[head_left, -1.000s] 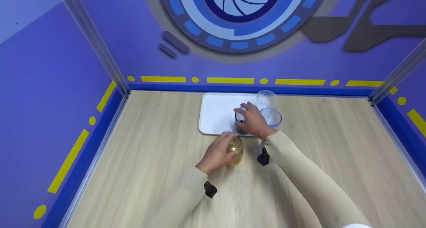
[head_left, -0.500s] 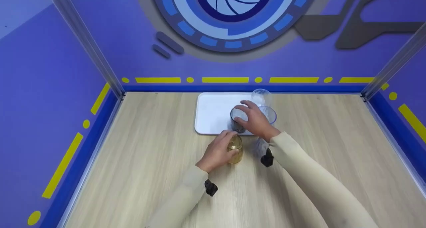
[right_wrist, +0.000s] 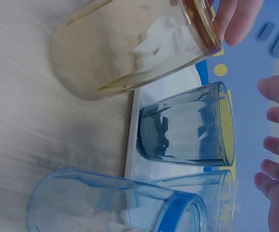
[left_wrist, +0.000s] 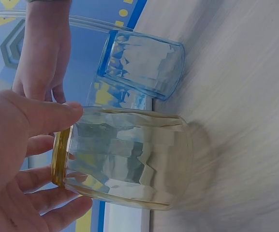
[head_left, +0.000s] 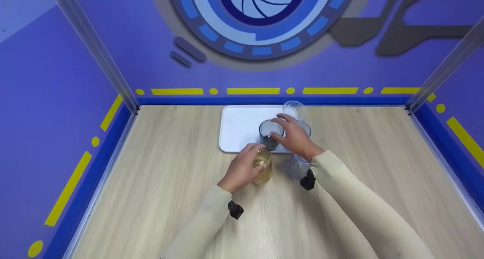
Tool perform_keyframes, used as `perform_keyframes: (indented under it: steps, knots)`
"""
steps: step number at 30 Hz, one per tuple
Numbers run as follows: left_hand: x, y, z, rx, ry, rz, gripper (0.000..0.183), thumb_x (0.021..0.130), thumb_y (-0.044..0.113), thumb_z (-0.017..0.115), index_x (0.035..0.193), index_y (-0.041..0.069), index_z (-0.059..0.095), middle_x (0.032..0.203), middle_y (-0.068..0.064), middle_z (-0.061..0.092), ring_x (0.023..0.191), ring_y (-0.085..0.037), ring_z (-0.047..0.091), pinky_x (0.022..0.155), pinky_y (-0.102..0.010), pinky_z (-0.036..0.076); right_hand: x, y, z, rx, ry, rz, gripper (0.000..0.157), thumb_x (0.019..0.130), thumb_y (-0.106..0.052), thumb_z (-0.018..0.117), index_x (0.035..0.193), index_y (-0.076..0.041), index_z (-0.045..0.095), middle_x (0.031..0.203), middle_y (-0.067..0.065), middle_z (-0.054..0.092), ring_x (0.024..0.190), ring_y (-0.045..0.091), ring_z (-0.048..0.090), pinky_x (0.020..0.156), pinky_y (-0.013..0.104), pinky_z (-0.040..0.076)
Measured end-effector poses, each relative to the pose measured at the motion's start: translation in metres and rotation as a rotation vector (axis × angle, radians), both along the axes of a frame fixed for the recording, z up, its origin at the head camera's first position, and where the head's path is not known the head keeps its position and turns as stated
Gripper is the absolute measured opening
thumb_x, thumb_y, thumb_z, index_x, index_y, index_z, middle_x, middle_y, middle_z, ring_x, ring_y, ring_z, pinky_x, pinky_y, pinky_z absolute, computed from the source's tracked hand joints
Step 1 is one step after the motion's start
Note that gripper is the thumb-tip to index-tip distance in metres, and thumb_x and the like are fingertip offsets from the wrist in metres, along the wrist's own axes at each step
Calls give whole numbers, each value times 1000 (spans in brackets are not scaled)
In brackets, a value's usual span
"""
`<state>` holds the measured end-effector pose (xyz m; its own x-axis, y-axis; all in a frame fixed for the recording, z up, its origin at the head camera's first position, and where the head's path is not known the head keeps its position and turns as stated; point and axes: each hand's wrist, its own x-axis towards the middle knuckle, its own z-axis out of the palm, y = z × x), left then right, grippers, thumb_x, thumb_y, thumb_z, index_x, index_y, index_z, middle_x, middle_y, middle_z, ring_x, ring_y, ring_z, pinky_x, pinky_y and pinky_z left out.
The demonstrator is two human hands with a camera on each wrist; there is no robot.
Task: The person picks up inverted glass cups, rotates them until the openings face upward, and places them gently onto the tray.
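Observation:
My left hand (head_left: 242,168) grips an amber-tinted glass (head_left: 262,170) near its rim, thumb on one side and fingers on the other. The glass is upright, just in front of a white tray (head_left: 234,128). On the tray's front part stands a smoky grey glass (head_left: 269,141). My right hand (head_left: 295,138) is beside and above that glass, fingers spread and holding nothing. In the right wrist view, a gap shows between its fingertips (right_wrist: 264,87) and the grey glass's rim.
A clear glass (head_left: 294,107) stands at the tray's back right, with a blue-rimmed glass (head_left: 306,127) before it, partly behind my right hand. Another blue-tinted glass (head_left: 298,169) stands on the table by my right wrist. Purple panels (head_left: 211,75) close off the back and sides.
My right hand has let go of the grey glass and drawn off to its right, leaving it on the tray. My left hand keeps its hold on the amber glass, shifting slightly.

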<state>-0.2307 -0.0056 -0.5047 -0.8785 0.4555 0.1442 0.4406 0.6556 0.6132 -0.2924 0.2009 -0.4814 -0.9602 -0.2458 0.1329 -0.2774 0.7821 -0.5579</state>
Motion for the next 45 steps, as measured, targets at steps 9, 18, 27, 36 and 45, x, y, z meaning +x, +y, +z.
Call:
perform_keyframes:
  steps: [9, 18, 27, 36, 45]
  knots:
    - [2, -5, 1, 15, 14, 5, 55, 86, 21, 72, 137, 14, 50, 135, -5, 53, 124, -21, 55, 103, -39, 46, 8, 10, 4, -20, 3, 2, 48, 93, -34, 63, 136, -13, 53, 151, 13, 39, 140, 33, 35, 112, 53, 34]
    - [2, -11, 6, 29, 11, 26, 56, 86, 23, 73, 137, 15, 50, 137, -6, 52, 125, -23, 54, 102, -42, 46, 18, 15, 4, -36, 27, 0, 48, 92, -33, 64, 134, -12, 54, 147, 11, 43, 138, 33, 39, 113, 54, 33]
    - [2, -15, 8, 42, 7, 56, 56, 85, 21, 73, 136, 14, 51, 138, -7, 51, 127, -24, 52, 106, -41, 43, 25, 18, 2, -47, 7, -9, 47, 94, -34, 62, 136, -15, 53, 148, 10, 43, 140, 31, 37, 114, 52, 31]
    - [3, -17, 6, 71, 40, 76, 53, 85, 19, 73, 134, 14, 53, 136, -7, 52, 125, -25, 54, 104, -42, 45, 29, 14, 7, -71, -1, -9, 46, 94, -37, 61, 135, -17, 53, 146, 6, 45, 140, 29, 36, 115, 53, 29]
    - [5, -19, 12, 78, 70, 83, 51, 86, 22, 72, 134, 15, 53, 136, -6, 51, 127, -25, 52, 103, -42, 46, 35, 10, 13, -122, -13, 15, 46, 93, -38, 62, 134, -18, 54, 145, 4, 46, 138, 26, 39, 114, 49, 33]
